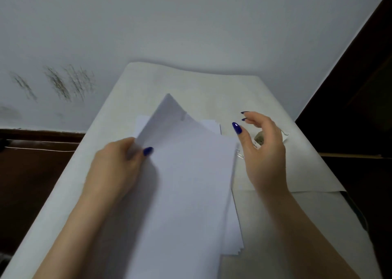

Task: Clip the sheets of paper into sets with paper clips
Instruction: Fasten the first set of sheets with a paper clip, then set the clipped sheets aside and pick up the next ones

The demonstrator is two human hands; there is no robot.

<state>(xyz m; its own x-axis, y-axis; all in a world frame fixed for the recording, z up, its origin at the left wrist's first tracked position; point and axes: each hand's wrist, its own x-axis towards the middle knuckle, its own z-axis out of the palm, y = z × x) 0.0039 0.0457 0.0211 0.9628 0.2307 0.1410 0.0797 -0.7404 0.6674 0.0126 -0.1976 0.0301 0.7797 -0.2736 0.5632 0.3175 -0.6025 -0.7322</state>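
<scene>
My left hand (118, 164) grips a set of white sheets (186, 172) by its left edge, thumb on top, and holds it tilted above the stack of paper (233, 236) on the table. A clip shows faintly near the set's raised far corner (183, 116). My right hand (263, 149) hovers just right of the sheets with its fingers spread and curved, holding nothing. A silver paper clip (239, 154) lies on the table between the sheets and my right palm.
The table is covered with a large white paper sheet (212, 83). A small container (259, 140) sits behind my right hand, partly hidden. A pale wall stands behind the table, and dark wooden furniture (350, 119) flanks it on the right.
</scene>
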